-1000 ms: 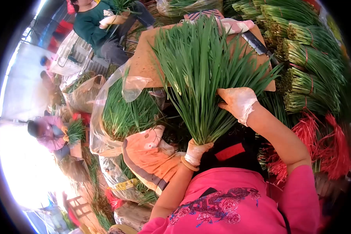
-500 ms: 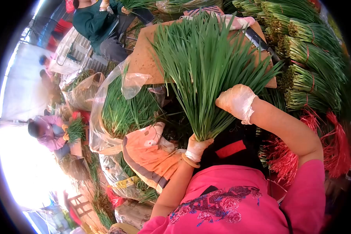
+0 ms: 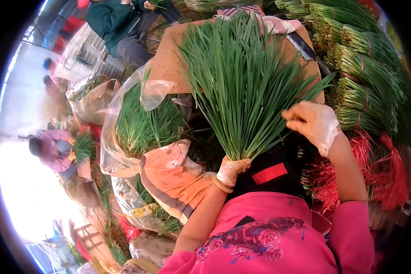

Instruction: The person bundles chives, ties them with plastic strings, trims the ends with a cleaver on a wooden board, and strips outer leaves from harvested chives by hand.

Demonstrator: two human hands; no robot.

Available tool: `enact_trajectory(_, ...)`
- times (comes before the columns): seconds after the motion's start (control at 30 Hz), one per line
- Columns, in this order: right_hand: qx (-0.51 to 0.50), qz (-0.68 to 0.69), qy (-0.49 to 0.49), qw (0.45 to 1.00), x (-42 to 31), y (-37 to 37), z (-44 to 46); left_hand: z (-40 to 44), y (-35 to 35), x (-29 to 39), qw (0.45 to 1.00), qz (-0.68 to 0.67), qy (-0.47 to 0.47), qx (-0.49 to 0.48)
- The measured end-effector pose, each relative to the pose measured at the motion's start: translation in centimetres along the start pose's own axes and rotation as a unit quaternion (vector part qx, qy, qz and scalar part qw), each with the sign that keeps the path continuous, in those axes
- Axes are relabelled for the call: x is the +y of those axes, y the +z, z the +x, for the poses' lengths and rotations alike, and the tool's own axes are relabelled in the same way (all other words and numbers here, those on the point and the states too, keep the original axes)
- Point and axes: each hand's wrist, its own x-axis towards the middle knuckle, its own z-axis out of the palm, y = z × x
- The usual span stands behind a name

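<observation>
Sitting at the far left of your view, a co-worker in a pink top (image 3: pixel 55 135) holds a small green leafy bunch (image 3: pixel 83 147). Farther up, beside a white slatted plastic crate (image 3: pixel 84 52), is another person in a dark green top (image 3: pixel 112 27). Next comes a clear plastic bag (image 3: pixel 109 150) of loose long green stalks (image 3: pixel 146 122), overlapping the near left corner of a flat brown board (image 3: pixel 166 64). Below the bag you have an orange cloth with a dark brown band (image 3: pixel 169 182), just beside your left wrist. Your left hand (image 3: pixel 233 170), thinly gloved, has its fingers clamped around the lower ends of a large fan-shaped bundle of long green leaves (image 3: pixel 239 86). Those ends sit off the board's near edge; the leaves spread across its middle toward the far edge, where a pink-and-white cloth (image 3: pixel 278 25) lies. A grey-bladed knife (image 3: pixel 301 46) lies at the far right corner. Your right hand (image 3: pixel 313 122) is beside the bundle, fingers bent and slightly apart from the thumb; whether a fingertip touches a leaf is hard to tell. Farthest right, stacked green bundles tied with red bands (image 3: pixel 367 71) lie above red plastic strips (image 3: pixel 392 176).
</observation>
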Motion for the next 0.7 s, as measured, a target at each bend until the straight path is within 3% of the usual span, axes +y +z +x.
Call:
enact_trajectory(0.03,-0.019,0.106,0.115,0.987,-0.3,0.2,0.6,-0.1,0.1,0.2,1.000,0.009,-0.004,-0.001)
enact_trajectory(0.07,0.001,0.157,0.113,0.981,0.0,1.1,0.9,-0.2,0.1,0.2,1.000,0.018,-0.009,-0.001)
enact_trajectory(0.13,0.058,-0.014,-0.050,0.997,0.4,2.6,1.8,-0.2,0.1,-0.1,1.000,0.011,0.002,0.004)
enact_trajectory(0.2,-0.008,-0.047,-0.049,0.998,-0.4,3.1,2.7,-0.2,0.0,-0.2,1.000,0.014,0.007,0.012)
enact_trajectory(0.27,0.010,-0.089,-0.076,0.993,0.0,4.1,3.4,-0.2,0.0,-0.3,0.999,0.024,0.001,0.024)
enact_trajectory(0.37,-0.097,-0.154,-0.060,0.981,-0.7,4.1,5.1,-0.1,0.2,-0.4,1.000,0.012,0.015,0.024)
enact_trajectory(0.43,-0.167,-0.276,-0.120,0.939,-0.9,4.5,5.8,-0.2,0.2,-0.4,0.999,0.015,0.021,0.020)
enact_trajectory(0.5,-0.145,-0.320,-0.205,0.914,-0.8,4.6,5.7,-0.1,0.1,-0.4,0.999,0.031,0.014,0.017)
enact_trajectory(0.57,0.075,-0.077,-0.203,0.973,-0.2,3.8,5.5,0.1,-0.4,-0.3,0.998,0.061,-0.008,0.013)
enact_trajectory(0.6,0.182,0.049,-0.194,0.963,0.0,3.2,5.4,0.4,-0.5,-0.4,0.999,0.043,-0.001,0.007)
enact_trajectory(0.63,0.247,0.249,-0.098,0.931,-0.5,0.7,5.2,0.5,-0.7,-0.8,1.000,0.020,0.005,0.006)
enact_trajectory(0.7,0.240,0.435,0.029,0.867,0.4,-1.7,4.2,0.3,-0.9,-0.9,1.000,-0.011,0.008,0.001)
